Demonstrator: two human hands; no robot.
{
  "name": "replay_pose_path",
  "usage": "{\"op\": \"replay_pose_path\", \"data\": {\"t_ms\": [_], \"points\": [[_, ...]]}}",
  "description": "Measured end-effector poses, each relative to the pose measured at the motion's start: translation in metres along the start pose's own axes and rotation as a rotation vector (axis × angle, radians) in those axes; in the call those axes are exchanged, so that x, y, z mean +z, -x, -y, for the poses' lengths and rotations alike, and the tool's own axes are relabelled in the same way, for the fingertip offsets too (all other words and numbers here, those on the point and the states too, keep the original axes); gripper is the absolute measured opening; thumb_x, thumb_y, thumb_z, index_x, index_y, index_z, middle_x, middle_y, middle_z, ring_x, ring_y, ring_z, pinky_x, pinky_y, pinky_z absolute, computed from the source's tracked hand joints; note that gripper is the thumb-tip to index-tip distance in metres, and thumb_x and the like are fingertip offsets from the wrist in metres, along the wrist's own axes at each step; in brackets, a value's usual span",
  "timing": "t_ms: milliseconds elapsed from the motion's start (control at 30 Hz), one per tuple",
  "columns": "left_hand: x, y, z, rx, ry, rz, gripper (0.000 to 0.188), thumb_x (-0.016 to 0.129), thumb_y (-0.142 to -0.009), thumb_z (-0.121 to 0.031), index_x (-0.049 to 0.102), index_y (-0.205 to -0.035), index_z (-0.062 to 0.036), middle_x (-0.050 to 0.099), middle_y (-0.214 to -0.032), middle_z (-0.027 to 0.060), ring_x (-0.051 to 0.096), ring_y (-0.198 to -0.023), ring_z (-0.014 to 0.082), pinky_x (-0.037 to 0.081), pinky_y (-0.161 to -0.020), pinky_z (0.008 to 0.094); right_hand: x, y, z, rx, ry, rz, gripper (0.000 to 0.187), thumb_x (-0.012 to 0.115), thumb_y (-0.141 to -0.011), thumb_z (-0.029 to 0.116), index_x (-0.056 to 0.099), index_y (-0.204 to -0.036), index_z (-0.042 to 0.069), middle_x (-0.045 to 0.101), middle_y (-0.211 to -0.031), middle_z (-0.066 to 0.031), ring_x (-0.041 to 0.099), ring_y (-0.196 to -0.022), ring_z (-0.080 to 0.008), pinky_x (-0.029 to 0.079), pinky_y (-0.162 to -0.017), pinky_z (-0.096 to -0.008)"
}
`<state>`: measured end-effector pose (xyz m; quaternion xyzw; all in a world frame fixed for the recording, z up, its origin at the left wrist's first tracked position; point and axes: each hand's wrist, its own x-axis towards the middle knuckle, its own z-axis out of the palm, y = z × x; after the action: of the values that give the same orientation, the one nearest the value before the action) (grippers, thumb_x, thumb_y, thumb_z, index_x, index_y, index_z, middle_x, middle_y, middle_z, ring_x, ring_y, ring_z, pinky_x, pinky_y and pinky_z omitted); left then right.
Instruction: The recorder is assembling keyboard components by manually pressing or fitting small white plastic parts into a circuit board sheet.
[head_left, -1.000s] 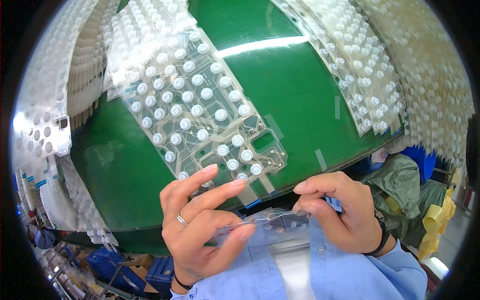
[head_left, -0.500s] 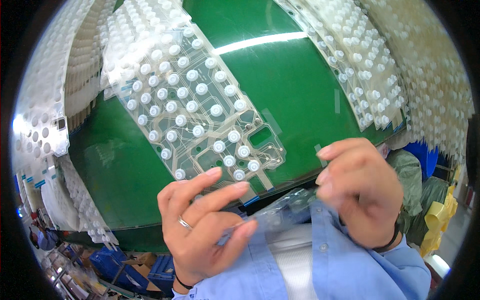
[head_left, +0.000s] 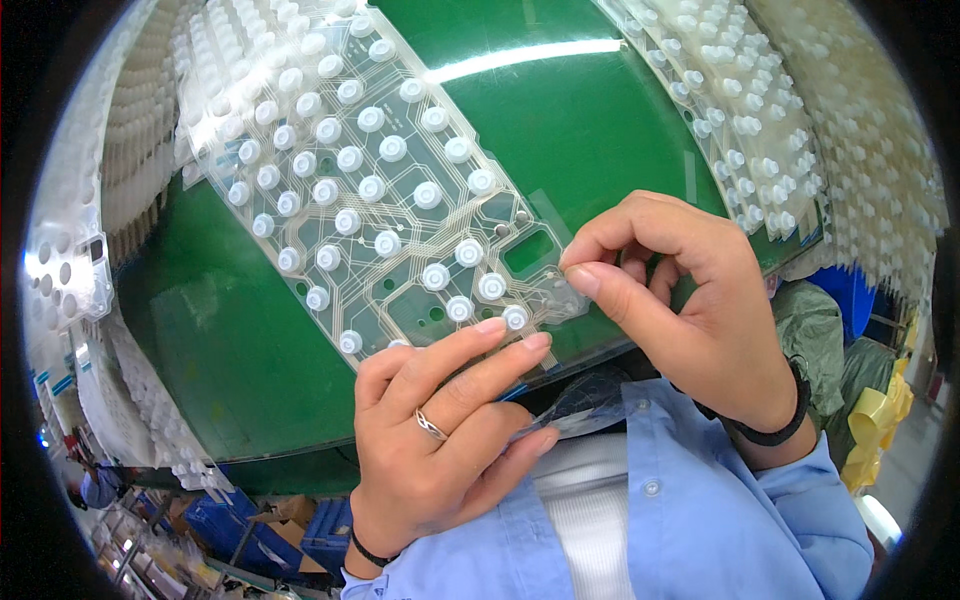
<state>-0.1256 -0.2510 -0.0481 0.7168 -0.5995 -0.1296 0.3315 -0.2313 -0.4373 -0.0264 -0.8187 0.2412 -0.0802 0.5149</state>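
Note:
A clear keyboard membrane sheet with printed circuit lines and rows of white rubber domes lies slanted on the green table. My right hand is closed in a pinch at its lower right corner. A small clear film piece is at those fingertips, lying over the corner's traces. My left hand, with a ring on one finger, rests its fingertips at the sheet's near edge. Between its thumb and fingers it holds a clear plastic film, which hangs over the table's front edge.
The green table has more dome sheets stacked at right and a thick stack of sheets at left. Blue bins stand below left. Green bags and a yellow object are at lower right.
My right hand has moved up and left, from the plastic film to the membrane's corner. My left hand has shifted slightly right. The membrane has slid slightly up.

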Motion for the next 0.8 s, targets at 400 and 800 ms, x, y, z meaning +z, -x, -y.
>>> {"op": "replay_pose_path", "data": {"t_ms": [400, 800], "points": [[0.0016, 0.0013, 0.0015, 0.011, -0.018, -0.017, 0.023, 0.077, -0.069, -0.029, 0.060, -0.067, -0.0139, 0.070, -0.112, 0.0043, 0.060, -0.108, 0.0255, 0.038, -0.079, 0.0365, 0.0024, -0.0012, -0.0010, 0.019, 0.042, -0.004, 0.006, 0.067, -0.082, 0.001, 0.069, -0.088, 0.001, 0.060, -0.079, 0.0000, 0.044, -0.059, -0.0025, 0.032, -0.049, -0.0173], [0.0022, -0.0002, -0.0014, 0.016, -0.105, 0.041, 0.022, 0.076, -0.067, -0.028, 0.059, -0.068, -0.0143, 0.067, -0.121, 0.0048, 0.056, -0.108, 0.0245, 0.035, -0.082, 0.0357, 0.0005, -0.0003, -0.0047, -0.032, 0.050, 0.032, 0.016, 0.066, -0.079, -0.004, 0.069, -0.095, 0.001, 0.061, -0.083, -0.0015, 0.046, -0.059, -0.0027, 0.034, -0.050, -0.0172]]}}
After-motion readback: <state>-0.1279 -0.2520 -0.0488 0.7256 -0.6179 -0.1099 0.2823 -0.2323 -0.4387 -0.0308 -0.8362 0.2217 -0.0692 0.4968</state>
